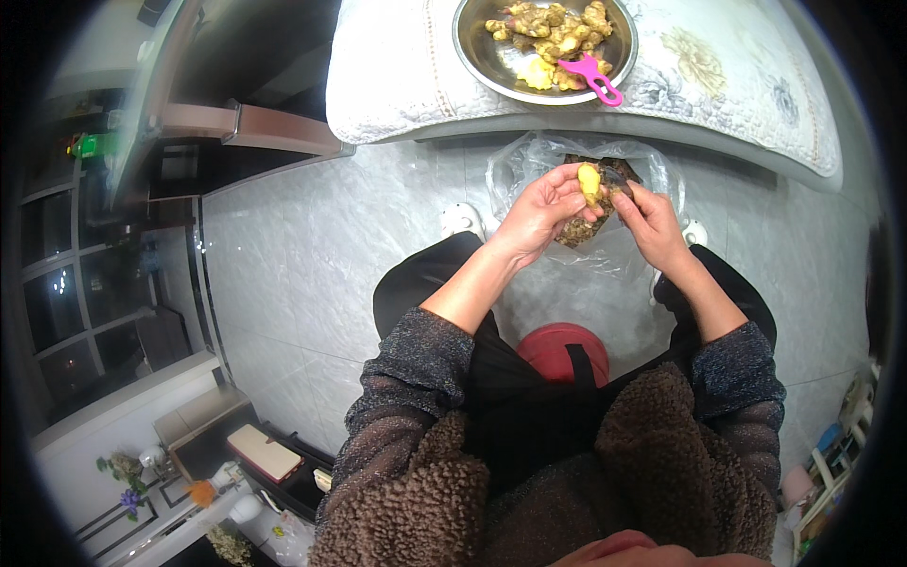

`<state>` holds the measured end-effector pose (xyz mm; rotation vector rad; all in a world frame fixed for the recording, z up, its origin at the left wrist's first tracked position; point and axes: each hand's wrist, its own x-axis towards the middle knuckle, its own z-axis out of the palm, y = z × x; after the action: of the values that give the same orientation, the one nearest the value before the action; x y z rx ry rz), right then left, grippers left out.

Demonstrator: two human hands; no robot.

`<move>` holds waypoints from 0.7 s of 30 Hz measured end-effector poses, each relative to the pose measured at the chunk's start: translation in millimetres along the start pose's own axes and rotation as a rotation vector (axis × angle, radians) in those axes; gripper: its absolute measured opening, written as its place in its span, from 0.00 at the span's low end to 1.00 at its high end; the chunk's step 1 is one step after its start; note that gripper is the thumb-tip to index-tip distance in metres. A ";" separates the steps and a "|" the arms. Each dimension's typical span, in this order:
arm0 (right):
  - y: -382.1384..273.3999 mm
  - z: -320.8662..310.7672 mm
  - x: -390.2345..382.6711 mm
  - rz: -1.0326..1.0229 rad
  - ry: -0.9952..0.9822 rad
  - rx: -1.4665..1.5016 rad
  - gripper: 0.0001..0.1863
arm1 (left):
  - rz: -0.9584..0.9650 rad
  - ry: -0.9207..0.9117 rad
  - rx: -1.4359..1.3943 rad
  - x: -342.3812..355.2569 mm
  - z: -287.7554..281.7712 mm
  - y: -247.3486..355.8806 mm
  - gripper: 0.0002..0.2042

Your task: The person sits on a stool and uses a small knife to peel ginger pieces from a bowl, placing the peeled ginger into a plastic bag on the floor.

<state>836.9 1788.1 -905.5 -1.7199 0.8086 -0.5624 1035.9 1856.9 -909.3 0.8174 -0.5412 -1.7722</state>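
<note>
The piece of ginger [589, 181] sits pinched in the fingers of my left hand [543, 210], its pale yellow peeled flesh turned up, held over the clear plastic bag [529, 161] that lies open on the tiled floor [312, 274]. My left hand is clamped on it. My right hand [652, 219] is closed beside it, fingers curled as if around a small tool working at the root, though I cannot make out the tool itself; the two hands are nearly touching at the ginger. Brown peelings [578, 231] have gathered in the bag just below.

I judge this to be the peeling step, partway through one root: much of the piece shows bare yellow, with some skin likely left on its far side. The next move, as I read it, calls for turning the piece in the left fingers to bring an unpeeled face up, keeping it over the bag so scraps fall in.

Further out, a steel bowl [482, 57] stands on the quilted bench [397, 76] ahead, holding more ginger roots [553, 28] and a pink peeler [593, 76] resting across its near rim. A red stool [543, 345] shows between my knees.
</note>
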 end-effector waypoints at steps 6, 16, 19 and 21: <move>-13.6 -2.8 -1.1 -0.015 -0.041 -0.178 0.11 | 0.022 -0.056 0.037 1.1 0.1 -3.6 0.24; -8.0 -0.4 -3.2 0.010 -0.118 -0.299 0.13 | 0.038 0.004 0.168 2.0 -4.3 -10.6 0.22; -5.0 1.8 -4.2 0.001 -0.109 -0.220 0.14 | 0.046 0.000 0.149 1.7 -3.9 -10.0 0.21; -3.1 0.5 -2.7 -0.010 -0.077 -0.172 0.14 | 0.037 -0.033 0.098 1.5 -3.2 -7.4 0.21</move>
<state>836.2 1791.0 -902.5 -1.8918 0.8131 -0.4414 1033.4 1858.0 -917.0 0.8414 -0.6654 -1.7386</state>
